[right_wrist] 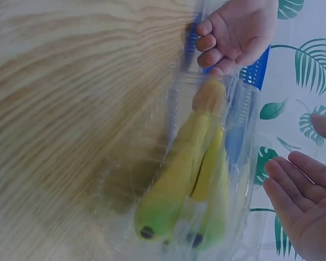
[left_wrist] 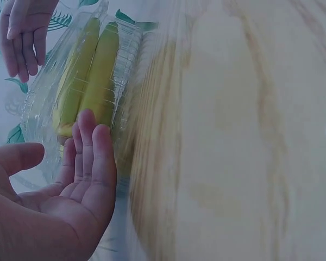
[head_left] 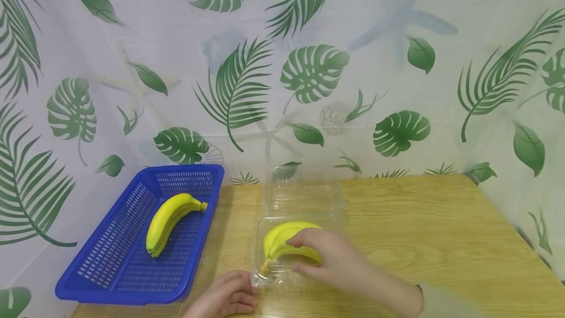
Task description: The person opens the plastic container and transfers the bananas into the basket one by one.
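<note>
**Bananas [head_left: 274, 239] in clear box [head_left: 284, 279], partly hidden**

Right hand [head_left: 328, 255] blocks their right end in head view; thumb and fingers spread, gripping nothing. Left hand [head_left: 230, 293] at box's near-left corner, fingers loosely bent, cut off by bottom edge; can't tell if touching. Box's clear walls hard to trace. Other bananas [head_left: 169, 217] sit in blue basket [head_left: 106, 296].
</note>
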Motion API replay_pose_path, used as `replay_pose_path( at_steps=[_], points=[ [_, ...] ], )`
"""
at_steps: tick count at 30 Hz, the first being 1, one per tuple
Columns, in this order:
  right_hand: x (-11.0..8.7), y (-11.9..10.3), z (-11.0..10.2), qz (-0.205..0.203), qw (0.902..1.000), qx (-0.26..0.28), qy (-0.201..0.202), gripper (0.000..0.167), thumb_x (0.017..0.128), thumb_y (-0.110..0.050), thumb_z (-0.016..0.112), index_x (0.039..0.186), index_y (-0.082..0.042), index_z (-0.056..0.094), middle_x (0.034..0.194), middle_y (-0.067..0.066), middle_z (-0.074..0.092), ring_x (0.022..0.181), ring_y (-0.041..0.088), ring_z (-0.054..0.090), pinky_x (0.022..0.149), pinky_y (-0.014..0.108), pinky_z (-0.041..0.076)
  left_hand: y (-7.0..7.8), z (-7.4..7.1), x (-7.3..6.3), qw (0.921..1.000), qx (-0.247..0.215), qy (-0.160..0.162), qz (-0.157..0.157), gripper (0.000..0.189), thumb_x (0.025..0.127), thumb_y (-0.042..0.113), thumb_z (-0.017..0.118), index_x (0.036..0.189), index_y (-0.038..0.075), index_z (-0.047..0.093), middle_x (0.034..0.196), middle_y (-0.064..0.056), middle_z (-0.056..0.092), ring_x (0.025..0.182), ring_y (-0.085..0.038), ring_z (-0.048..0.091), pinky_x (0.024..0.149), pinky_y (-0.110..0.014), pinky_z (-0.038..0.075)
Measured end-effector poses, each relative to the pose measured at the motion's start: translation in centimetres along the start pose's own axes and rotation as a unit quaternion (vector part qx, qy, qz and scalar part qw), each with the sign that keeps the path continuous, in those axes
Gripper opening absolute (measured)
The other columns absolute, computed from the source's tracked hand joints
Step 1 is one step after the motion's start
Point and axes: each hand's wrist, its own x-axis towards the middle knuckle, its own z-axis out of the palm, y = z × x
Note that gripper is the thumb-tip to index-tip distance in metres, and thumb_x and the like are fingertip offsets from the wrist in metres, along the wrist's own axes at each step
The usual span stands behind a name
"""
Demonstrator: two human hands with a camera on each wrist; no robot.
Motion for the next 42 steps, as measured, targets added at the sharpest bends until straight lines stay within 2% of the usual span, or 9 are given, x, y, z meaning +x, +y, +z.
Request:
replay_pose_path(
  at_steps=[10, 18, 34, 42],
  points=[
    [0.2, -0.5, 1.8, 0.007, 0.9991, -0.035, -0.024, 0.040, 0.093, -0.026, 0.082, 0.129, -0.011, 0.072, 0.127, -0.002, 0.076, 0.121, 0.021, 0.070, 0.109, 0.043, 0.058, 0.2, 0.4, 0.0, 0.9998, -0.009, -0.016, 0.008, 0.026, 0.109, 0.019, 0.051, 0.126, 0.001, 0.060, 0.100, 0.000, 0.072, 0.090, -0.010, 0.072, 0.087, -0.026, 0.065],
    [0.8, -0.8, 2.7, -0.024, 0.9979, -0.057, -0.022, 0.040, 0.092, -0.024, 0.084, 0.127, -0.009, 0.072, 0.123, -0.001, 0.077, 0.116, 0.017, 0.071, 0.104, 0.037, 0.061, 0.3, 0.6, 0.0, 0.9997, -0.012, -0.019, 0.007, 0.026, 0.108, 0.018, 0.050, 0.124, 0.001, 0.061, 0.100, 0.003, 0.073, 0.089, -0.008, 0.072, 0.086, -0.024, 0.065],
    [2.5, -1.9, 4.1, -0.048, 0.9895, -0.132, -0.033, 0.048, 0.092, -0.029, 0.084, 0.133, -0.010, 0.070, 0.132, 0.000, 0.074, 0.124, 0.017, 0.069, 0.108, 0.032, 0.059, 0.8, 0.6, -0.5, 0.9985, -0.016, -0.048, 0.021, 0.023, 0.108, 0.017, 0.049, 0.123, 0.004, 0.061, 0.102, 0.004, 0.073, 0.091, -0.007, 0.072, 0.089, -0.024, 0.064],
    [3.0, -2.1, 5.1, -0.058, 0.9840, -0.162, -0.046, 0.047, 0.093, -0.032, 0.081, 0.134, -0.011, 0.069, 0.138, 0.000, 0.071, 0.128, 0.017, 0.067, 0.112, 0.031, 0.057, 0.9, 0.6, -0.6, 0.9987, -0.014, -0.048, 0.015, 0.024, 0.109, 0.018, 0.050, 0.125, 0.004, 0.060, 0.105, 0.003, 0.073, 0.095, -0.009, 0.072, 0.091, -0.025, 0.064]
  ],
)
